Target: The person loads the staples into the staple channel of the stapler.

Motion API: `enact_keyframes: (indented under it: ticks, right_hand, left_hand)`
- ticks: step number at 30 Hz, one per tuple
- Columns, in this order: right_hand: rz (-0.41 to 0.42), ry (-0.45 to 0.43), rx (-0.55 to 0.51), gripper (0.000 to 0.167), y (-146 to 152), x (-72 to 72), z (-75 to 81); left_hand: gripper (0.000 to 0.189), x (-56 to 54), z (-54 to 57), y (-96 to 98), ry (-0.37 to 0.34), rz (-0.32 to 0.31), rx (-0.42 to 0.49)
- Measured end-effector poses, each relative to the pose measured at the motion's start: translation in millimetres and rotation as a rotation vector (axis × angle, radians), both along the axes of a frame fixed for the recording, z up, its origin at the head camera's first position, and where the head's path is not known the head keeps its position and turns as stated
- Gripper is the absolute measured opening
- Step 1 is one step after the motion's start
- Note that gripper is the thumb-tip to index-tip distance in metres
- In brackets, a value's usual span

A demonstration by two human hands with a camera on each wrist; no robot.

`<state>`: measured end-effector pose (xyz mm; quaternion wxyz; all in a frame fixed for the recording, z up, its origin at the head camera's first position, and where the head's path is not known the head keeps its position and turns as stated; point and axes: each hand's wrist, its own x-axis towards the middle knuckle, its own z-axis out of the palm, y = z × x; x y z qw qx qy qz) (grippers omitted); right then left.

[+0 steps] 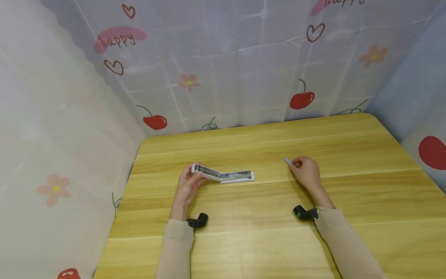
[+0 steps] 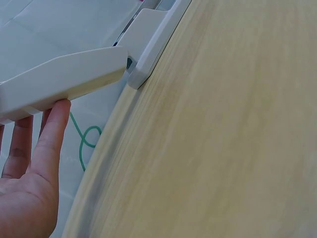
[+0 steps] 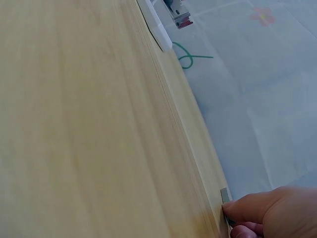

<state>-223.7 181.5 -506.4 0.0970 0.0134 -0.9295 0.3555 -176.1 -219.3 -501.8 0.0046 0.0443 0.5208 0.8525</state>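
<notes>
Two held: stapler [image 1: 225, 178], left hand [image 1: 188, 186]; strip [image 1: 287, 160], right hand [image 1: 306, 171].

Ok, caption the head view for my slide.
Left hand holds an open white stapler; right hand pinches a small grey strip.

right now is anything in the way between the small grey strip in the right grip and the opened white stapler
Nothing visible: only yellow wood-grain tabletop lies between the small grey strip in the right grip and the opened white stapler. The left grip holds the stapler's raised half, on the far side from the strip.
</notes>
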Motion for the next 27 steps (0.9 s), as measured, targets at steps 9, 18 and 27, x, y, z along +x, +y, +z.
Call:
enact_keyframes:
  ticks: [9, 18, 27]
  right_hand:
    - [-0.017, 0.016, 0.004, 0.015, -1.2, -1.5, -3.5]
    - [-0.015, 0.024, -0.027, 0.015, -1.2, -1.7, -5.0]
    - [0.005, 0.003, -0.068, 0.017, -1.7, -1.2, -0.7]
  left_hand:
    - [0.029, 0.6, 1.1, 0.3, -0.011, 0.012, 0.003]
    - [0.033, 0.1, -0.7, -0.5, -0.002, 0.004, -0.01]
    - [0.03, -0.8, -2.6, -0.1, 0.014, -0.002, -0.002]
